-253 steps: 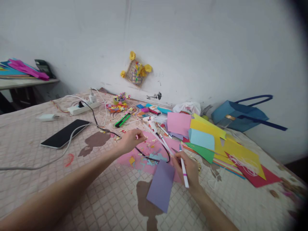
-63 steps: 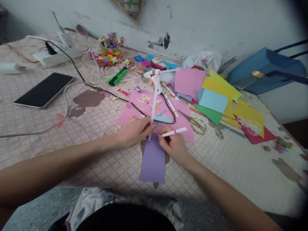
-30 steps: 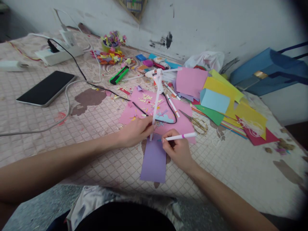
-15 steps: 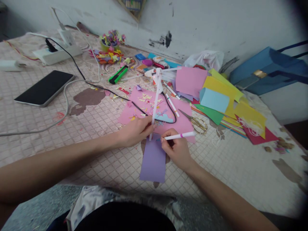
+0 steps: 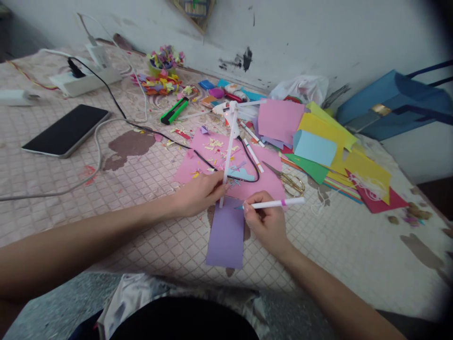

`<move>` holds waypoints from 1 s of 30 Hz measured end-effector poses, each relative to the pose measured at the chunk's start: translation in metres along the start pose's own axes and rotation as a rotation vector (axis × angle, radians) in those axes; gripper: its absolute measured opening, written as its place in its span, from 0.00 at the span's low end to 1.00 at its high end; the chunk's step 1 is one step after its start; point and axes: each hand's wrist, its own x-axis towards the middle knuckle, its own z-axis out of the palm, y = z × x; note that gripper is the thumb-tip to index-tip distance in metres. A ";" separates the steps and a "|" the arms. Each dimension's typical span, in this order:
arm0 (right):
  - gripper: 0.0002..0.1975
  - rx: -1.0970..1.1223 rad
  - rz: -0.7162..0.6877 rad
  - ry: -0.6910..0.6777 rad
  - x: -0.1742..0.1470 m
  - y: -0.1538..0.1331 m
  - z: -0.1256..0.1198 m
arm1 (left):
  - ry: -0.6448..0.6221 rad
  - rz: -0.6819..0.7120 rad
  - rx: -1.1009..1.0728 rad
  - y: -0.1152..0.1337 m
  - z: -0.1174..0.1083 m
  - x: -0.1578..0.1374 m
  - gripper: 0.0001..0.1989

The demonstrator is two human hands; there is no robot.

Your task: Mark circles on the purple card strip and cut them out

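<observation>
My left hand (image 5: 201, 192) presses a long, thin white strip (image 5: 228, 160), ruler-like, with its fingers closed at the lower part. The strip's near end rests over the top of a purple paper rectangle (image 5: 225, 238). My right hand (image 5: 268, 222) grips a white felt-tip marker (image 5: 272, 203) with a purple band, held almost level. Its bluish tip is over the upper right part of the purple paper. Behind the strip lies a white hot glue gun (image 5: 231, 123) with a small red light. Under the black cord is a pink sheet (image 5: 272, 163) scattered with paper scraps.
Gold-handled scissors (image 5: 293, 184) and more markers (image 5: 254, 156) lie to the right, near stacked coloured papers (image 5: 325, 137). A green cutter knife (image 5: 174, 111), a phone (image 5: 66, 130), a power strip (image 5: 85, 79) and cords occupy the left. A blue bag (image 5: 392, 106) stands back right.
My right hand has moved the marker a little to the right, away from the white strip, and its bluish tip now shows. My left hand and the strip have stayed in place.
</observation>
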 end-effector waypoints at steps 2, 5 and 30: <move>0.04 -0.006 -0.020 -0.035 -0.002 -0.001 0.001 | -0.019 -0.012 -0.027 0.001 0.000 0.000 0.11; 0.04 -0.031 -0.046 -0.079 -0.003 0.000 0.002 | -0.028 -0.027 -0.041 0.003 -0.001 0.000 0.12; 0.04 -0.128 -0.100 -0.142 -0.001 0.000 0.004 | -0.025 -0.027 -0.043 0.002 0.000 0.000 0.11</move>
